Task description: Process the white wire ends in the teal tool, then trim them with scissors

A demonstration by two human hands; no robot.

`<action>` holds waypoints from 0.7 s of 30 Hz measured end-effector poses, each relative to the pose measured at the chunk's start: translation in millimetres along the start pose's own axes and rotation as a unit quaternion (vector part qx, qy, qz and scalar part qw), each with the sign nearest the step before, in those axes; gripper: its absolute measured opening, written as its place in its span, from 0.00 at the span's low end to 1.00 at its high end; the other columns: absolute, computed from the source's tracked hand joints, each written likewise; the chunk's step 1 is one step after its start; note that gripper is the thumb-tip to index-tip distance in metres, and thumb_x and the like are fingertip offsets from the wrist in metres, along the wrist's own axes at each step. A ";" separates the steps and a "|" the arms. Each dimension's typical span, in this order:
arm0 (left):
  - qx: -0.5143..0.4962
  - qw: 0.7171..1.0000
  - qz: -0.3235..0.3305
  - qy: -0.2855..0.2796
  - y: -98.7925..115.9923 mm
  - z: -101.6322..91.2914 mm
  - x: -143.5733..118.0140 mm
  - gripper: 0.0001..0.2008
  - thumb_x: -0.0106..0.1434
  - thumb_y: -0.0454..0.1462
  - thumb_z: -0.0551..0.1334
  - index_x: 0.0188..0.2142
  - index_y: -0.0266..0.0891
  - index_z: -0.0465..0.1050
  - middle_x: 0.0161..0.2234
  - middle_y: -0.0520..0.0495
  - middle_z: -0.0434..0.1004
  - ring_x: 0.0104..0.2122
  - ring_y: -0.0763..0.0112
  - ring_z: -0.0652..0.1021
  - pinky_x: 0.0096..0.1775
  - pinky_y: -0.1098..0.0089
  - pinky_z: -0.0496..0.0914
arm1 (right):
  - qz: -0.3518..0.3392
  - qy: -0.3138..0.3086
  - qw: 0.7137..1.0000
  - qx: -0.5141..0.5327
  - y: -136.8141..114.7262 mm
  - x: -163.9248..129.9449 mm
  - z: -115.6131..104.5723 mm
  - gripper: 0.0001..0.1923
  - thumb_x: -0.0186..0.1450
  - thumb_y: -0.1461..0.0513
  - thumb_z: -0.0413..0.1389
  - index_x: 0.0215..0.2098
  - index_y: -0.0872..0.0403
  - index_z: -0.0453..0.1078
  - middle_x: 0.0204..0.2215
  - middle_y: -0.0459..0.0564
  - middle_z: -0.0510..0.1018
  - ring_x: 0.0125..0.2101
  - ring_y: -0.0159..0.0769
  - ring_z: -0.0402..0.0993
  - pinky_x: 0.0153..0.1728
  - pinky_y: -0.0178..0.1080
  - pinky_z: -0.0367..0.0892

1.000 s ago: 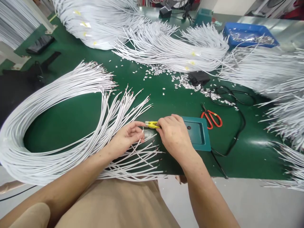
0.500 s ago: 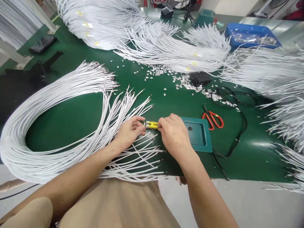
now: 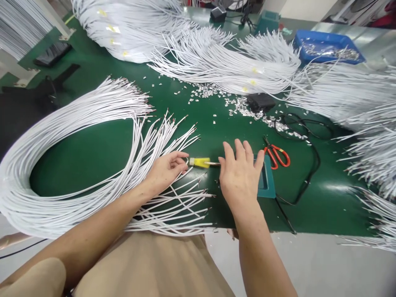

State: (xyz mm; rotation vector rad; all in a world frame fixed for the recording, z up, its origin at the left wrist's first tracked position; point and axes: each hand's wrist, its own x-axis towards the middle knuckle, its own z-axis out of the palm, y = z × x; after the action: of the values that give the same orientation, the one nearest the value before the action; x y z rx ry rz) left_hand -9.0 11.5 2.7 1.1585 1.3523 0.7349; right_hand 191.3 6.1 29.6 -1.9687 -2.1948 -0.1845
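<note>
My left hand (image 3: 167,169) is closed in a pinch at the wire ends, seemingly on a white wire (image 3: 187,161) whose tip barely shows. Right beside those fingertips is a yellow piece (image 3: 199,162) with a pale collar on its left end. From its right end a thin metal shaft (image 3: 214,163) runs toward my right hand (image 3: 241,173). That hand is open, fingers spread, hovering partly over a green tray (image 3: 266,181). A large looped bundle of white wires (image 3: 62,210) lies under and around my left forearm.
Red-handled pliers (image 3: 276,154) lie right of the tray, near a black cable (image 3: 318,161). Small shiny metal bits (image 3: 238,107) are scattered by a black block (image 3: 260,102). More white wire bundles (image 3: 229,66) and a blue tray (image 3: 329,47) of metal parts are farther back.
My right hand has let go of the yellow piece, moved right and spread its fingers, exposing the metal shaft. My left hand stays almost in place.
</note>
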 end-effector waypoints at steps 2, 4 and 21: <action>-0.017 1.000 -0.002 0.006 1.5 -1.7 -2.0 0.17 0.55 0.36 0.63 0.45 0.36 0.69 0.26 0.52 0.74 0.28 0.71 0.77 0.38 0.69 0.70 | -0.005 0.006 1.000 0.016 -1.4 1.3 -1.7 0.19 0.68 0.62 0.46 0.56 0.58 0.63 0.56 0.64 0.66 0.59 0.54 0.55 0.57 0.64 0.44; -0.030 0.999 0.002 0.012 2.1 -4.0 -3.8 0.19 0.55 0.36 0.63 0.47 0.36 0.69 0.26 0.53 0.74 0.29 0.71 0.77 0.38 0.69 0.70 | -0.011 0.023 0.999 0.045 -8.2 0.5 -7.3 0.18 0.68 0.63 0.46 0.54 0.59 0.65 0.55 0.64 0.67 0.57 0.54 0.57 0.56 0.63 0.46; 0.317 0.942 0.063 0.088 27.5 -65.0 -9.3 0.15 0.59 0.46 0.61 0.42 0.43 0.77 0.38 0.47 0.78 0.36 0.64 0.76 0.39 0.67 0.68 | -0.287 -0.109 0.933 0.187 -123.0 -59.3 -11.7 0.07 0.58 0.70 0.51 0.28 0.55 0.69 0.25 0.50 0.73 0.26 0.38 0.67 0.27 0.40 0.64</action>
State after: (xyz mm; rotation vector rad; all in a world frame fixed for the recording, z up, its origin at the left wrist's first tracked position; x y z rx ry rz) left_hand -67.3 24.8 41.3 1.7292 1.7468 0.5061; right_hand 75.8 -67.7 31.9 -1.1632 -2.6485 0.3693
